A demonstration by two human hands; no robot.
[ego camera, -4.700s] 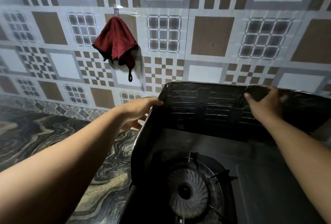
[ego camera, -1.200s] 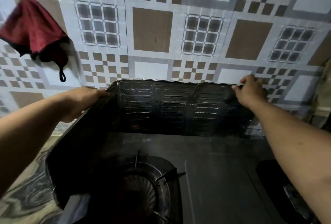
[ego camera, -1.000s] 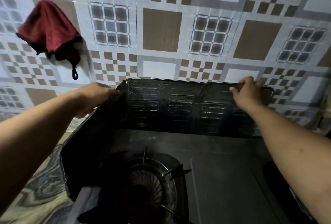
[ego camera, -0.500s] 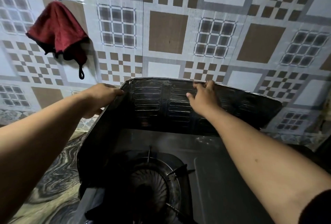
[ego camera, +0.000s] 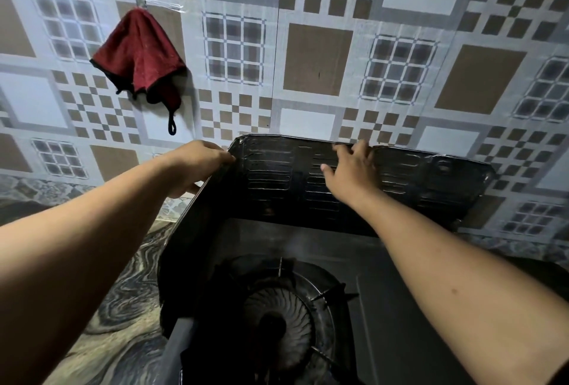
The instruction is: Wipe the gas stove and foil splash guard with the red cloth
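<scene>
The red cloth hangs from a hook on the tiled wall, upper left, untouched. A dark ribbed foil splash guard stands around the back and left side of the black gas stove. My left hand grips the guard's top left corner, fingers curled over the edge. My right hand lies against the back panel near its top edge, with fingers spread and fairly straight. The left burner with its pan support sits below, between my arms.
The patterned tile wall rises right behind the guard. A swirled marble counter lies left of the stove. The guard's right end leans toward the wall.
My right hand slid left along the guard's top edge, from its right end to the middle of the back panel, and opened out. The left hand kept its grip on the corner.
</scene>
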